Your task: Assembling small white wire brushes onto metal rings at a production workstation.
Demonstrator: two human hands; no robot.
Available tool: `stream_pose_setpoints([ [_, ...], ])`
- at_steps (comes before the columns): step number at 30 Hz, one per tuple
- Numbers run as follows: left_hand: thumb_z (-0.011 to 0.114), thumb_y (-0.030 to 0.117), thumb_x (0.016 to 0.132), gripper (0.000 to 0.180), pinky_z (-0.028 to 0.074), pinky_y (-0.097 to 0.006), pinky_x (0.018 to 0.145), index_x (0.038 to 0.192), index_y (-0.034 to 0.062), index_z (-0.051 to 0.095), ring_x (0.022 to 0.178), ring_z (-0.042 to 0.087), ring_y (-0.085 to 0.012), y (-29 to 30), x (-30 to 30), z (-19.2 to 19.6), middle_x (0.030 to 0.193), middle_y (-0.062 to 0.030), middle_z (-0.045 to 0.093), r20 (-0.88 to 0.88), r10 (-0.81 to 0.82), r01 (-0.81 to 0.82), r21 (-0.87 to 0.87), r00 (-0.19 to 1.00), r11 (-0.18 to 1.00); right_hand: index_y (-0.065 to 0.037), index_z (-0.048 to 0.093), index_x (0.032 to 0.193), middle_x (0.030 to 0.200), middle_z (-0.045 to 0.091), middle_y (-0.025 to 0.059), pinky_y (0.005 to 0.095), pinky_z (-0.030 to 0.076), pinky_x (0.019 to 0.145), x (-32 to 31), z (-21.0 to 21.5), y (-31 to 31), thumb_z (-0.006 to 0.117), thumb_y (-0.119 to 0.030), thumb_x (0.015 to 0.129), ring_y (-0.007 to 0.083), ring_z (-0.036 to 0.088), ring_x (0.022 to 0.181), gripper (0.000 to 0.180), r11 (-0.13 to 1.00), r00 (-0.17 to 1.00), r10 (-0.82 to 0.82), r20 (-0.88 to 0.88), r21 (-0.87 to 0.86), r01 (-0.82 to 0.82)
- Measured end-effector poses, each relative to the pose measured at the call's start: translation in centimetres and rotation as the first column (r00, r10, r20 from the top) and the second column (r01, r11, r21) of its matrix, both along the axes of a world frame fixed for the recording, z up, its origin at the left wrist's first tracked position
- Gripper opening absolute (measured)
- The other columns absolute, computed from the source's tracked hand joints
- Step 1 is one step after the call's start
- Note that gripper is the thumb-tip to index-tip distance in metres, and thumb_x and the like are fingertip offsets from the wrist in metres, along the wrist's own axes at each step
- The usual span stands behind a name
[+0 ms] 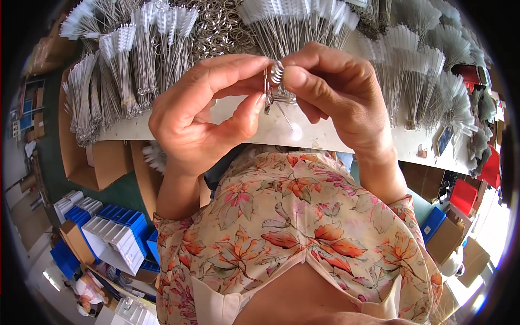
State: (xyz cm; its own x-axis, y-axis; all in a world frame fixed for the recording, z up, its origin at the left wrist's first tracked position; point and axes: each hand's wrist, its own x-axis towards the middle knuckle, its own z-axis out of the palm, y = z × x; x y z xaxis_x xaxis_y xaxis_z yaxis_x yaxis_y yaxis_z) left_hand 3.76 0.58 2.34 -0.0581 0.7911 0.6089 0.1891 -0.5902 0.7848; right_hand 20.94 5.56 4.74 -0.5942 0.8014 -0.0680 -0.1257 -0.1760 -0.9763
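Observation:
Close together above the white table (325, 135), both my hands are raised at the middle of the view. My left hand (200, 103) is closed, thumb and forefinger pinching a thin metal ring (266, 81) seen nearly edge-on. Between thumb and forefinger, my right hand (341, 89) grips a short stack of shiny metal rings (277, 71), touching or almost touching the first ring. Below the fingers hangs a thin wire brush (284, 115) with a pale tip; its looped end is near the left fingertips. Whether it is threaded on the ring cannot be told.
Behind my hands lies a heap of loose metal rings (225, 27). Bundles of wire brushes (116, 70) stand at the left, with more brush bundles (417, 70) at the right. Cardboard boxes (111, 165) and blue and white crates (116, 233) are lower left; another person (89, 290) is beyond.

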Motion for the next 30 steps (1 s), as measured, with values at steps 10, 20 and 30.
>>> stream_pose_setpoints([
  [10,0.061,-0.014,0.067,0.029,0.055,-0.024,0.068,0.095,-0.006,0.063,0.08,0.064,-0.0157,0.2,0.2,1.4,0.093,-0.0143,0.064,-0.043,-0.014,0.012,-0.049,0.999,0.999,0.001,0.062,0.088,0.07,0.058,0.0008,0.0161,0.036,0.044,0.6,0.6,0.8,0.062,-0.01,0.083,0.003,0.046,0.052,0.012,0.99,0.996,0.06,0.066,0.12,-0.067],
  [20,0.054,-0.009,0.076,0.026,0.048,-0.021,0.069,0.101,-0.0092,0.059,0.08,0.061,-0.0144,0.4,-0.6,2.0,0.099,-0.0167,0.061,-0.165,-0.112,0.087,-0.155,0.98,0.984,0.001,0.063,0.088,0.07,0.058,-0.0009,0.0173,0.037,0.047,1.4,-0.2,0.2,0.065,-0.009,0.081,0.0019,0.047,0.056,0.013,0.964,0.987,0.076,0.144,0.242,-0.11],
  [30,0.055,0.012,0.089,0.013,0.035,-0.018,0.051,0.098,0.0032,0.059,0.058,0.043,-0.0031,0.5,-1.8,0.6,0.08,0.0008,0.058,0.651,-0.152,0.537,-0.447,0.744,0.715,0.0,0.061,0.092,0.067,0.056,-0.0031,0.0177,0.038,0.049,0.3,-1.0,-0.1,0.062,-0.012,0.084,0.0017,0.046,0.056,0.014,0.996,0.997,0.082,-0.015,0.02,-0.082],
])
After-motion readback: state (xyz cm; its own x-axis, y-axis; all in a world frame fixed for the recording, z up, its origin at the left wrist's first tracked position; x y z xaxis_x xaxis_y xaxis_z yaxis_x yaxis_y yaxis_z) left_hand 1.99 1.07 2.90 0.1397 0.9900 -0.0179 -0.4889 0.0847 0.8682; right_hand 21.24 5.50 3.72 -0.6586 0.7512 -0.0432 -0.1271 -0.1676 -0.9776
